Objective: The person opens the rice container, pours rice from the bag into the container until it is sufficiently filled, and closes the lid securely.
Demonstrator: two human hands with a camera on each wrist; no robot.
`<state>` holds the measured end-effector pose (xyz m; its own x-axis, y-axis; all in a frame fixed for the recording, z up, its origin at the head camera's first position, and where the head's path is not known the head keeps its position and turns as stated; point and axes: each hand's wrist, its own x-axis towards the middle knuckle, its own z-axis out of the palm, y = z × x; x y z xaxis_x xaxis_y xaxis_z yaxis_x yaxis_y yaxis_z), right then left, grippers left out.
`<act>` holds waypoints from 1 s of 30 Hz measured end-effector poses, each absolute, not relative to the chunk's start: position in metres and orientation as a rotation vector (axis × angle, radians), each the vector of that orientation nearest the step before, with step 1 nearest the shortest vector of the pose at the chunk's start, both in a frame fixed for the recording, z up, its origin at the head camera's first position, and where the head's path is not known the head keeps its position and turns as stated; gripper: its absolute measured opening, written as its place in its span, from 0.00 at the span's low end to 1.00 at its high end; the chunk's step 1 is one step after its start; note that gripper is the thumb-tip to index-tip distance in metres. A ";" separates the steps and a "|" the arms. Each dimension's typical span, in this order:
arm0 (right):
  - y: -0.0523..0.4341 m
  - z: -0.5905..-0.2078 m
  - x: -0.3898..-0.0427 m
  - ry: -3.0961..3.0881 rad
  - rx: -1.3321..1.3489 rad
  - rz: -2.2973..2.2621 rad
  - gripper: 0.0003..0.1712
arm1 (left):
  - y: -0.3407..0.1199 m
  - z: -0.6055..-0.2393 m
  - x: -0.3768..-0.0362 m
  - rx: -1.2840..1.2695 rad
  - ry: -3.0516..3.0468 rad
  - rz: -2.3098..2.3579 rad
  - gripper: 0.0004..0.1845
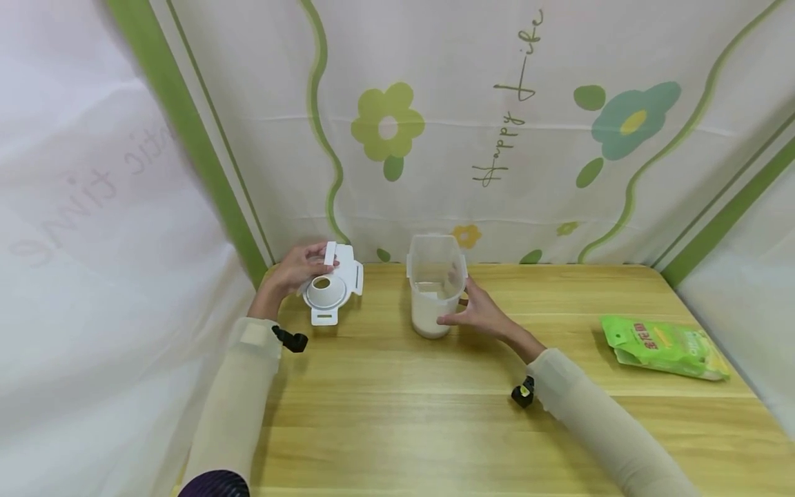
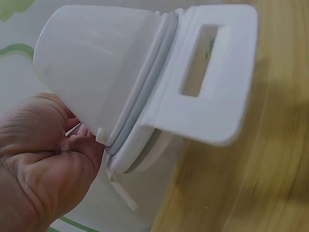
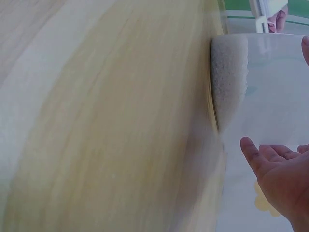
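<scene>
The left hand (image 1: 297, 270) holds a white lid (image 1: 332, 284) with a funnel-like spout and side latches just above the table (image 1: 385, 414), near its far left corner, fingers curled round the lid's far edge; the left wrist view shows the lid tilted, its grey seal ring (image 2: 140, 99) visible between the spout part and the flange. The right hand (image 1: 481, 314) rests beside a clear container (image 1: 435, 283) standing upright near the far edge of the table, at about its middle, with white grains filling its lower part; the fingers lie relaxed against the container's right side, thumb low, not closed round it. The step in hand looks like fitting lid to container, and doing it well probably calls for a firmer steadying of the container's wall, bringing the lid level over the rim, and checking the seal sits evenly before pressing the latches. A green packet (image 1: 667, 345) lies near the right edge, well apart.
</scene>
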<state>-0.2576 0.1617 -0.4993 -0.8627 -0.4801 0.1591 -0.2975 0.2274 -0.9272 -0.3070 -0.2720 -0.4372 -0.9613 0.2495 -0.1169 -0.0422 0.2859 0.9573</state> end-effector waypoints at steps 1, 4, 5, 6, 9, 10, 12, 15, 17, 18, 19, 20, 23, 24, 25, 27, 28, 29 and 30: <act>0.161 -0.500 -0.257 2.328 -0.745 -1.702 0.74 | -0.273 -0.439 -0.307 0.181 2.311 1.730 0.38; 0.161 -0.500 -0.256 2.328 -0.732 -1.694 0.73 | -0.276 -0.445 -0.307 0.163 2.293 1.738 0.39; 0.161 -0.499 -0.256 2.330 -0.724 -1.693 0.73 | -0.277 -0.446 -0.308 0.157 2.285 1.746 0.39; 0.161 -0.499 -0.256 2.333 -0.722 -1.692 0.73 | -0.277 -0.448 -0.308 0.158 2.286 1.742 0.39; 0.161 -0.497 -0.255 2.333 -0.717 -1.696 0.73 | -0.279 -0.454 -0.310 0.145 2.278 1.747 0.39; 0.161 -0.497 -0.255 2.333 -0.717 -1.696 0.73 | -0.279 -0.456 -0.311 0.142 2.273 1.750 0.39; 0.161 -0.497 -0.256 2.333 -0.716 -1.692 0.73 | -0.280 -0.460 -0.312 0.134 2.272 1.743 0.38; 0.161 -0.496 -0.256 2.331 -0.712 -1.690 0.73 | -0.282 -0.464 -0.314 0.134 2.264 1.737 0.38; 0.162 -0.497 -0.256 2.322 -0.710 -1.696 0.73 | -0.283 -0.466 -0.314 0.129 2.260 1.731 0.38; 0.162 -0.497 -0.256 2.318 -0.709 -1.699 0.73 | -0.283 -0.468 -0.314 0.130 2.259 1.725 0.38; 0.162 -0.497 -0.256 2.314 -0.711 -1.703 0.72 | -0.284 -0.469 -0.314 0.130 2.258 1.720 0.38; 0.162 -0.497 -0.256 2.311 -0.713 -1.705 0.72 | -0.284 -0.470 -0.314 0.126 2.255 1.719 0.38; 0.162 -0.498 -0.256 2.315 -0.709 -1.700 0.73 | -0.284 -0.472 -0.313 0.128 2.255 1.699 0.39; 0.162 -0.498 -0.257 2.318 -0.706 -1.697 0.73 | -0.284 -0.473 -0.313 0.128 2.258 1.690 0.39; 0.162 -0.498 -0.257 2.325 -0.702 -1.691 0.73 | -0.284 -0.474 -0.313 0.123 2.255 1.687 0.39; 0.161 -0.498 -0.257 2.330 -0.697 -1.685 0.73 | -0.285 -0.475 -0.312 0.115 2.252 1.677 0.38; 0.161 -0.497 -0.256 2.331 -0.698 -1.685 0.73 | -0.285 -0.476 -0.312 0.117 2.251 1.671 0.38; 0.161 -0.497 -0.256 2.331 -0.698 -1.685 0.73 | -0.286 -0.477 -0.311 0.113 2.249 1.670 0.37; 0.161 -0.496 -0.256 2.331 -0.700 -1.686 0.73 | -0.286 -0.478 -0.312 0.108 2.243 1.671 0.37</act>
